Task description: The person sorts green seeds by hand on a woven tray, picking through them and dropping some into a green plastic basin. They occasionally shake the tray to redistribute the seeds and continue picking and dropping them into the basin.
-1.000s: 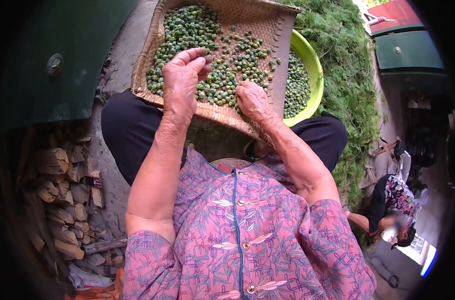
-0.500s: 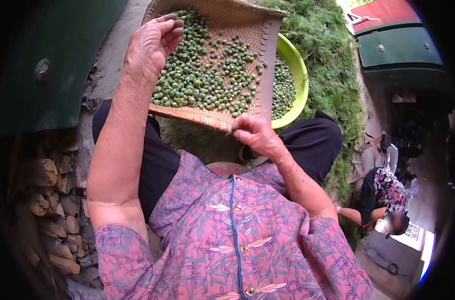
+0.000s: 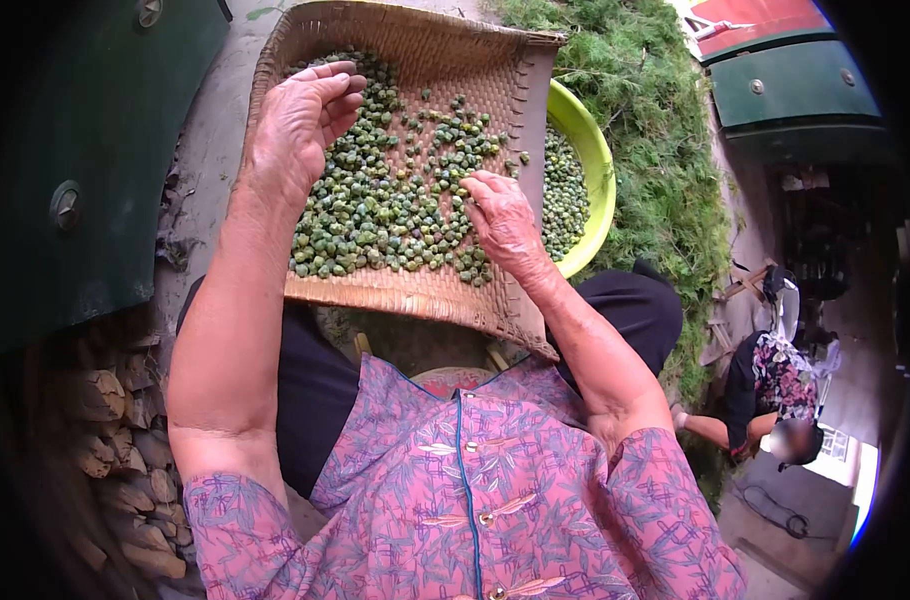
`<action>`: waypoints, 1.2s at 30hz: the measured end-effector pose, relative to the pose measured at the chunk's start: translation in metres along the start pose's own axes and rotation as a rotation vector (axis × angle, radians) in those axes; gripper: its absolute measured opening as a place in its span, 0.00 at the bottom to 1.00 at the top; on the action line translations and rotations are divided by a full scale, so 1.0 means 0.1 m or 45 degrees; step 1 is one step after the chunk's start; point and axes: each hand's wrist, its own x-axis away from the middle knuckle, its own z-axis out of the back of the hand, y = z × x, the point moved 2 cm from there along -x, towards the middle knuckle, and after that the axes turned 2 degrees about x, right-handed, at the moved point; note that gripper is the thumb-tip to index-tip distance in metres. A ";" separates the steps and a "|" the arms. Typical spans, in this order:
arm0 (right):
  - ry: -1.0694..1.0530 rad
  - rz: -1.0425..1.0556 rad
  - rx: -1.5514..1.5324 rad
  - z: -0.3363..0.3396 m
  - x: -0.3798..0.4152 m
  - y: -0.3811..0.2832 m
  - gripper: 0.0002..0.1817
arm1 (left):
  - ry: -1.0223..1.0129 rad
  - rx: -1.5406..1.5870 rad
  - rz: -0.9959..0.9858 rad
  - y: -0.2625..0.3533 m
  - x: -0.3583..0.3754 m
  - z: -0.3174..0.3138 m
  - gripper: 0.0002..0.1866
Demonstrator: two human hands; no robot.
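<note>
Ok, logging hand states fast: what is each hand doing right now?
Left hand: open, fingers curled, over the seeds; holding nothing visible.
Right hand: fingers bent down on the seeds; grip cannot be told.

No legible text or labels

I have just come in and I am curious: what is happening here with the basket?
A seated person sorts small green pods in a woven basket tray resting on the lap. The left hand is raised above the pile, fingers curled. The right hand lies on the pods near the tray's right edge. A green bowl with more pods sits beside the tray.
</note>
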 end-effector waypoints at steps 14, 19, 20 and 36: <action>-0.159 0.048 0.129 -0.12 0.32 -0.07 0.21 | -0.070 0.078 0.000 0.15 0.06 -0.02 0.12; 0.315 -0.180 -0.016 -0.19 -0.31 0.25 0.10 | -0.055 0.100 0.031 0.17 0.04 0.02 0.13; 0.365 -0.218 0.013 -0.24 -0.42 0.34 0.10 | -0.055 0.099 0.029 0.17 0.05 0.02 0.13; 0.301 -0.391 0.192 -0.26 -0.66 0.64 0.06 | -0.067 0.118 0.066 0.17 0.04 0.00 0.12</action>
